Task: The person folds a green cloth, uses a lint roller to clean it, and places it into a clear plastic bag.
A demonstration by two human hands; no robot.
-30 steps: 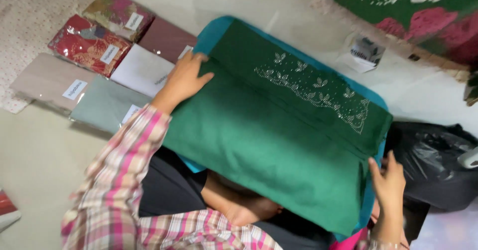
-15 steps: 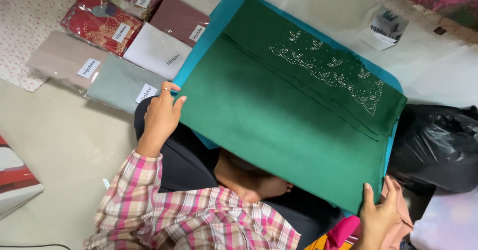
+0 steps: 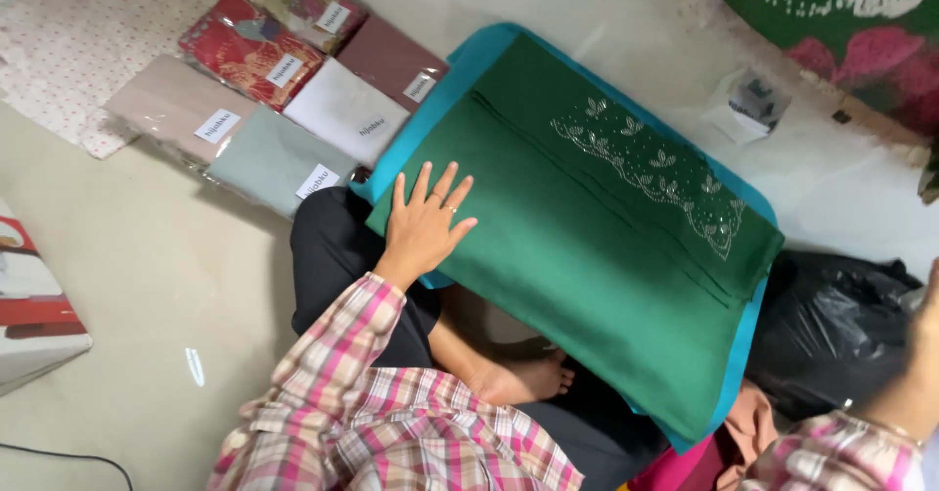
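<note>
On the lap of a person seated on the floor [image 3: 137, 286], a folded green cloth [image 3: 587, 256] with a pale leaf-pattern trim lies flat over a blue layer [image 3: 460, 61] that shows along its edges. The left hand [image 3: 425, 225] rests palm-down on the near corner of the green cloth, fingers spread wide and straight, a ring on one finger; it grips nothing, only pressing on the fabric. The left arm, in a pink-and-cream checked sleeve [image 3: 333, 383], reaches forward from the lower frame with the wrist nearly straight. The right hand is mostly outside the frame at the right edge; only its wrist [image 3: 905, 403] with a thin bangle and a checked cuff shows, raised and well apart from the cloth, and whether its fingers are spread or closed cannot be told. A bare foot [image 3: 523, 379] pokes out from under the cloth above dark trousers. Beside the cloth, to the left, packaged folded fabrics [image 3: 293, 90] in red, maroon, white, beige and grey-green lie in rows on the floor. A black plastic bag [image 3: 841, 325] sits just beside the cloth's right end.
</note>
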